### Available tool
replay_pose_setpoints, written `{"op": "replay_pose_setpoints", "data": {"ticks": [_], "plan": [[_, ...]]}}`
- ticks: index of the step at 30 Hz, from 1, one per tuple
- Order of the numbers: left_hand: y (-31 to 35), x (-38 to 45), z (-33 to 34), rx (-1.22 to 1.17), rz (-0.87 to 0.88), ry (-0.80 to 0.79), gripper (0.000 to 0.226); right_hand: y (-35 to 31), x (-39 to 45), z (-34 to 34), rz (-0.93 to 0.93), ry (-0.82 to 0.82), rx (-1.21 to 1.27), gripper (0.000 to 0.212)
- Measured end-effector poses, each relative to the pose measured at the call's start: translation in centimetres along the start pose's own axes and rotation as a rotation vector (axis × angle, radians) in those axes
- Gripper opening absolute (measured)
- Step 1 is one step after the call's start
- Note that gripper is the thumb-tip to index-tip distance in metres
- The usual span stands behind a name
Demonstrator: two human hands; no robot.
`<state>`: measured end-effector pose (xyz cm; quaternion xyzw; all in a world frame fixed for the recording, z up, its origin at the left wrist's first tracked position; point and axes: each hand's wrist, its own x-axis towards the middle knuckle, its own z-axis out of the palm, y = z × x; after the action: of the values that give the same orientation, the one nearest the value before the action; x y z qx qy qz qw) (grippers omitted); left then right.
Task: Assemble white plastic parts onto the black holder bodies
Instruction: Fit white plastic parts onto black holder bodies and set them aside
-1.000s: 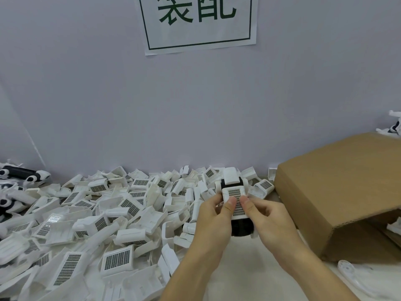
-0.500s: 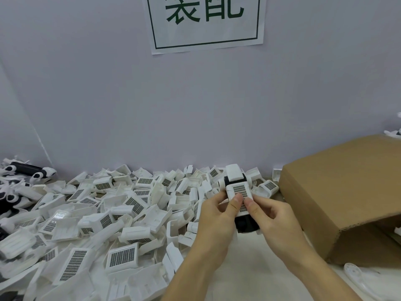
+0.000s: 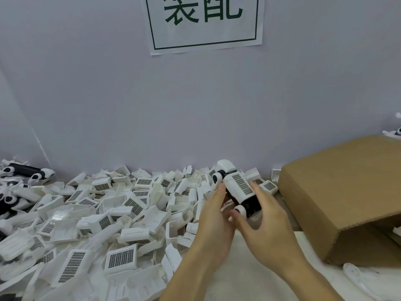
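A black holder body (image 3: 252,204) with white end caps is held tilted above the table, its top end pointing up and left. A white part with a dark grid panel (image 3: 239,185) sits on its upper face. My right hand (image 3: 263,222) grips the holder, thumb under its lower end and fingers round its right side. My left hand (image 3: 213,218) has straight fingers that touch the holder's left side; its thumb is hidden. Both hands are a little blurred.
A big heap of loose white parts with grid panels (image 3: 121,213) fills the left half of the table. Assembled black-and-white holders (image 3: 26,171) lie at the far left. A cardboard box (image 3: 347,192) lies on its side at the right, a white piece (image 3: 355,276) before it.
The holder has tipped from upright to slanting up-left. My thumbs have come off the grid panel, and my right hand has shifted round the holder's lower right side.
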<state>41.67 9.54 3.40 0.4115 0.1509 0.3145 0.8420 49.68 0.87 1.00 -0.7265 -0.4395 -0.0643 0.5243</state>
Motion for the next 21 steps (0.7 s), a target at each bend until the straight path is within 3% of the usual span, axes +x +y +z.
{"op": "replay_pose_setpoints", "data": {"ticks": [4,7,9,11,16,21], "plan": [[0.7,-0.1,-0.5,0.287,0.202,0.110,0.029,0.3,0.7,-1.7,0.157,0.215,0.228,0.037],[1.9,-0.1,-1.1,0.430,0.408,0.283,0.030,0.4,1.2,-3.1,0.300,0.194,0.536,0.016],[2.4,0.0,-1.4,0.455,0.454,0.313,0.022,0.7,1.2,-3.7,0.342,0.168,0.621,0.021],[2.5,-0.2,-1.3,0.454,0.437,0.244,0.021,0.9,1.3,-3.8,0.383,0.133,0.726,0.028],[3.0,-0.6,-1.4,0.438,0.246,-0.013,0.030,0.4,1.1,-3.7,0.426,-0.221,0.981,0.035],[3.3,-0.4,-1.6,0.460,0.294,0.026,0.027,-0.3,0.9,-3.6,0.471,-0.282,1.035,0.044]]}}
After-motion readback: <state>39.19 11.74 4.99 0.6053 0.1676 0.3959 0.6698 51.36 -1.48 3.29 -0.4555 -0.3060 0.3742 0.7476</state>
